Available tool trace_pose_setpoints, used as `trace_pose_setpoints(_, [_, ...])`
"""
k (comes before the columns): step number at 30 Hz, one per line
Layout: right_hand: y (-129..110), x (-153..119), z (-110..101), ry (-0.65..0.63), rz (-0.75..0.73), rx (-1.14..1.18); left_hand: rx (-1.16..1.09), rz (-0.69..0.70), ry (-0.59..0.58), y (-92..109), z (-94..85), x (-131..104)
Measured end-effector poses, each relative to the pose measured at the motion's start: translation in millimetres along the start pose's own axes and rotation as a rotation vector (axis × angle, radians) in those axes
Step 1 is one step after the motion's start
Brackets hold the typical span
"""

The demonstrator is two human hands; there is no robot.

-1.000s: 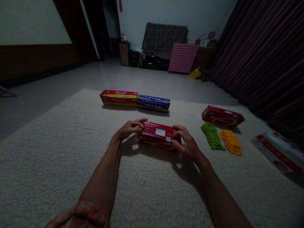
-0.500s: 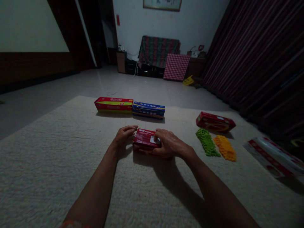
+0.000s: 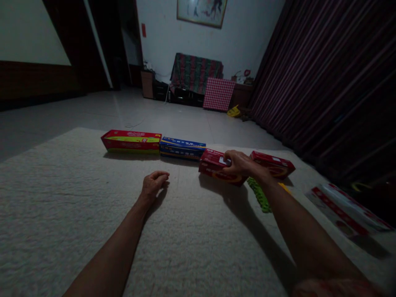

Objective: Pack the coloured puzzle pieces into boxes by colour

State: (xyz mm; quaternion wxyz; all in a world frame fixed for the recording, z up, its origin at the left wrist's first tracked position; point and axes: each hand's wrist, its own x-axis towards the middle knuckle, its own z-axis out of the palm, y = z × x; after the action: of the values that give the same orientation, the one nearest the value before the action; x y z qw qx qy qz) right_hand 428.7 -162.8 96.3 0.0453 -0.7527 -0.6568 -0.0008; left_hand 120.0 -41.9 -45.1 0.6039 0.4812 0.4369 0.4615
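My right hand [image 3: 238,162] grips a red cardboard box [image 3: 213,169] from above, thumb on the near side and fingers over the top. The left end of this box lies close to a blue box [image 3: 182,148]; whether they touch I cannot tell. To the left of the blue box, end to end with it, lies a long red and yellow-green box [image 3: 133,142]. My left hand [image 3: 154,185] rests low over the mat, its fingers curled together with nothing visible in them. Another red box [image 3: 275,164] sits just beyond my right wrist.
A green knobbly mat-like piece [image 3: 259,194] and an orange one [image 3: 284,187] lie partly behind my right forearm. A white and red package [image 3: 349,210] is at the far right. All lie on a pale textured mat [image 3: 185,239]; dark curtains [image 3: 309,82] hang at right.
My right hand has carried the red box forward and right, to the blue box's right end. My left hand has come away from the box and curled its fingers. The view has shifted rightward.
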Motion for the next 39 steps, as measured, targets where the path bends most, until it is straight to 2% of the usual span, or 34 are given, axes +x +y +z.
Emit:
trace_pose_setpoints(4, [30, 26, 13, -0.015, 0.138, -0.033, 0.046, 0.019, -0.032, -2, -2.4, 1])
trace_pose_setpoints(17, [67, 82, 53, 0.092, 0.154, 0.001, 0.081, -0.021, -0.046, 1, -0.6, -3])
trace_pose_setpoints(20, [68, 82, 56, 0.099, 0.132, -0.015, 0.083, -0.018, -0.058, 0, -1.1, -2])
trace_pose_setpoints(24, [64, 70, 61, 0.117, 0.102, -0.043, 0.088, -0.017, -0.066, -1, -1.4, -2])
trace_pose_setpoints(28, [54, 58, 70, 0.16, 0.163, -0.05, 0.104, 0.005, -0.065, 0, -0.8, -3])
trace_pose_setpoints(34, [49, 62, 81, 0.259, 0.13, -0.038, 0.106, 0.008, -0.071, 0, -0.2, -2])
trace_pose_setpoints(39, [47, 58, 85, 0.279, 0.135, -0.056, 0.156, 0.037, -0.09, -4, -1.1, 0])
